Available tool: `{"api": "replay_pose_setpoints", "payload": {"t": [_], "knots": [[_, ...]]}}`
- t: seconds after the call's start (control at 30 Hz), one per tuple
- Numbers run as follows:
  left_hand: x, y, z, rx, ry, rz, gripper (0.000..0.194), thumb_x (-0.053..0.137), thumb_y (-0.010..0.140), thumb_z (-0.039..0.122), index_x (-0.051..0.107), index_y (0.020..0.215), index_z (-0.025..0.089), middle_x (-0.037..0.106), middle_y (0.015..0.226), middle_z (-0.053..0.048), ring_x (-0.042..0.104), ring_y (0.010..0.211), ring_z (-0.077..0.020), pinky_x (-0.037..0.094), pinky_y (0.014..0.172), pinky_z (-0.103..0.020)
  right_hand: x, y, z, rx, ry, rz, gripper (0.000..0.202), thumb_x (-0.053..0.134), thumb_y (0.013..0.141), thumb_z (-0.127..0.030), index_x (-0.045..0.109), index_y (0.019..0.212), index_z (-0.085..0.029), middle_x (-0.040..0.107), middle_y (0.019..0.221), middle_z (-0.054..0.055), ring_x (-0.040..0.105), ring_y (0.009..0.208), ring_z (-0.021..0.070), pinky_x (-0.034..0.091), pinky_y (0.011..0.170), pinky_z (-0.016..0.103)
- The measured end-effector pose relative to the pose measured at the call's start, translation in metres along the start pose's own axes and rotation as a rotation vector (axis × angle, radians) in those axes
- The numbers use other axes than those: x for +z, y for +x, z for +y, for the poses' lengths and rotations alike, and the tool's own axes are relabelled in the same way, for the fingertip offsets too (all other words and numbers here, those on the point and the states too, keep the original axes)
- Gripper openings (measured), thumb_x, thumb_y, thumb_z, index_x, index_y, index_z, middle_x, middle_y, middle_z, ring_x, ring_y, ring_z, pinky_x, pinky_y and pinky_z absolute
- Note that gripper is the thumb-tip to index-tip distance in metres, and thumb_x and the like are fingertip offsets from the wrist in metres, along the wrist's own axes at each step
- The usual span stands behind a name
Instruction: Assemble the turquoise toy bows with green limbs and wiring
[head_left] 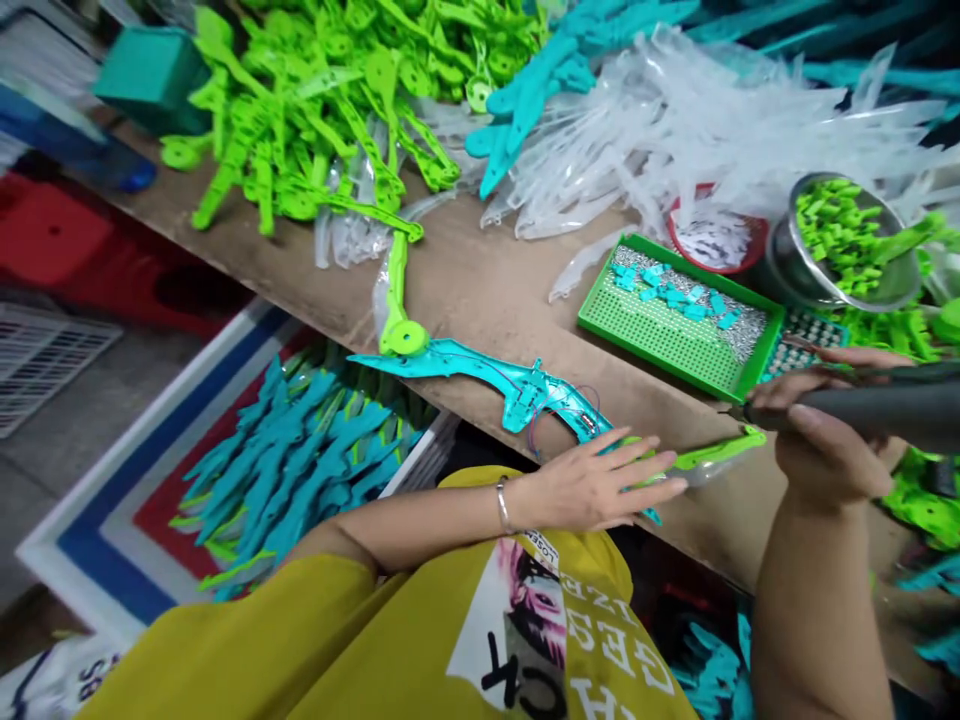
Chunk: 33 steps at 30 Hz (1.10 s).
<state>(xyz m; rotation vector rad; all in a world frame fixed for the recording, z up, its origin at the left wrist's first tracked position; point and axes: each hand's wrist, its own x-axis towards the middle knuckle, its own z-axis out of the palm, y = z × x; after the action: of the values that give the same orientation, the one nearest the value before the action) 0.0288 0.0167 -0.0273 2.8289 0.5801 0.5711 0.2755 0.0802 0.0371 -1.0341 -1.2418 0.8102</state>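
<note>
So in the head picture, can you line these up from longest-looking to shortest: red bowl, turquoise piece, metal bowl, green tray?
1. Turquoise piece, even with the left hand over part of it
2. Green tray
3. Metal bowl
4. Red bowl
That's just how they look; real sizes could differ.

Lime parts (315, 110) were heaped on the bench's (487, 275) far left, a teal box (154, 75) just beside them. Some teal parts (536, 85) lay between that heap and a spread of clear strips (675, 130). To the right, a metal bowl (789, 262) held small lime pieces (836, 225); near it, a red bowl (684, 252) held white bits (716, 240). Below, a striped box (97, 565) contained teal-and-lime pieces (292, 450), and a white rack (52, 350) sat near something red.
</note>
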Motion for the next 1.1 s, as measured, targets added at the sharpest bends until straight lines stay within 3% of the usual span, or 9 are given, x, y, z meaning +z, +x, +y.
{"api": "replay_pose_setpoints", "payload": {"t": [0.1, 0.23, 0.33, 0.5, 0.63, 0.73, 0.93, 1.0, 1.1], "knots": [[-0.036, -0.024, -0.02, -0.058, -0.063, 0.043, 0.073, 0.058, 0.1, 0.045, 0.032, 0.162, 0.017, 0.041, 0.166, -0.015, 0.034, 0.156, -0.0309, 0.029, 0.128, -0.051, 0.017, 0.005, 0.008, 0.035, -0.003, -0.027, 0.041, 0.084, 0.068, -0.032, 0.075, 0.108, -0.03, 0.072, 0.073, -0.001, 0.068, 0.066, 0.022, 0.054, 0.065, 0.039], [-0.069, -0.071, -0.062, -0.344, -0.025, 0.075, 0.109, 0.067, 0.089, 0.066, 0.012, 0.167, 0.014, 0.038, 0.165, -0.023, 0.031, 0.156, -0.0412, 0.025, 0.126, -0.061, 0.031, 0.008, 0.02, 0.117, -0.074, -0.016, 0.048, 0.087, 0.07, -0.034, 0.07, 0.114, -0.028, 0.074, 0.082, -0.001, 0.072, 0.077, 0.0217, 0.058, 0.07, 0.037], [-0.067, -0.093, -0.079, -0.397, -0.006, -0.023, 0.12, 0.066, 0.083, 0.077, 0.007, 0.168, 0.016, 0.042, 0.163, -0.022, 0.037, 0.152, -0.0429, 0.022, 0.126, -0.062, 0.04, 0.009, 0.024, 0.11, -0.136, 0.002, 0.035, 0.087, 0.073, -0.035, 0.072, 0.103, -0.025, 0.075, 0.085, 0.0, 0.073, 0.078, 0.0213, 0.06, 0.072, 0.037], [-0.047, -0.09, -0.066, -0.325, -0.023, -0.075, 0.121, 0.06, 0.084, 0.081, 0.004, 0.168, 0.014, 0.037, 0.165, -0.023, 0.035, 0.153, -0.0426, 0.023, 0.125, -0.064, 0.045, 0.013, 0.024, 0.119, -0.22, -0.001, 0.023, 0.084, 0.077, -0.04, 0.073, 0.087, -0.022, 0.076, 0.09, 0.005, 0.072, 0.082, 0.0223, 0.061, 0.076, 0.039], [-0.063, -0.057, -0.089, -0.308, -0.031, 0.012, 0.083, 0.053, 0.1, 0.06, 0.024, 0.165, 0.017, 0.043, 0.163, -0.017, 0.04, 0.153, -0.0326, 0.032, 0.125, -0.055, 0.044, 0.014, 0.022, 0.125, -0.237, -0.035, 0.024, 0.082, 0.08, -0.042, 0.072, 0.092, -0.023, 0.076, 0.094, 0.006, 0.071, 0.085, 0.0221, 0.061, 0.077, 0.04], [-0.102, -0.008, -0.159, -0.469, 0.046, 0.214, 0.052, 0.048, 0.104, 0.031, 0.044, 0.153, 0.012, 0.051, 0.158, -0.014, 0.044, 0.149, -0.0276, 0.033, 0.125, -0.053, 0.046, 0.014, 0.021, 0.14, -0.232, -0.069, 0.028, 0.08, 0.081, -0.042, 0.07, 0.1, -0.023, 0.075, 0.094, 0.005, 0.07, 0.084, 0.0217, 0.06, 0.073, 0.039], [-0.162, 0.102, -0.318, -1.047, -0.015, 0.387, 0.065, 0.076, 0.086, 0.014, 0.042, 0.137, -0.007, 0.041, 0.163, -0.018, 0.032, 0.148, -0.0208, 0.012, 0.13, -0.054, 0.054, 0.013, 0.023, 0.107, -0.272, -0.121, 0.048, 0.08, 0.082, -0.038, 0.061, 0.124, -0.025, 0.076, 0.103, 0.006, 0.07, 0.085, 0.0216, 0.06, 0.078, 0.04], [-0.164, 0.121, -0.346, -1.249, -0.3, 0.516, 0.07, 0.081, 0.078, 0.005, 0.042, 0.133, -0.011, 0.046, 0.16, -0.014, 0.032, 0.147, -0.014, 0.008, 0.13, -0.044, 0.054, 0.01, 0.026, 0.068, -0.283, -0.149, 0.056, 0.076, 0.082, -0.033, 0.056, 0.133, -0.025, 0.076, 0.114, 0.009, 0.072, 0.093, 0.023, 0.061, 0.083, 0.041], [-0.163, 0.133, -0.367, -1.299, -0.452, 0.538, 0.056, 0.073, 0.081, -0.002, 0.043, 0.127, -0.011, 0.055, 0.151, -0.008, 0.04, 0.139, -0.0093, 0.033, 0.118, -0.027, 0.039, 0.005, 0.032, 0.008, -0.325, -0.177, 0.073, 0.069, 0.079, -0.021, 0.044, 0.147, -0.026, 0.071, 0.132, 0.011, 0.07, 0.117, 0.0253, 0.057, 0.102, 0.045]]}}
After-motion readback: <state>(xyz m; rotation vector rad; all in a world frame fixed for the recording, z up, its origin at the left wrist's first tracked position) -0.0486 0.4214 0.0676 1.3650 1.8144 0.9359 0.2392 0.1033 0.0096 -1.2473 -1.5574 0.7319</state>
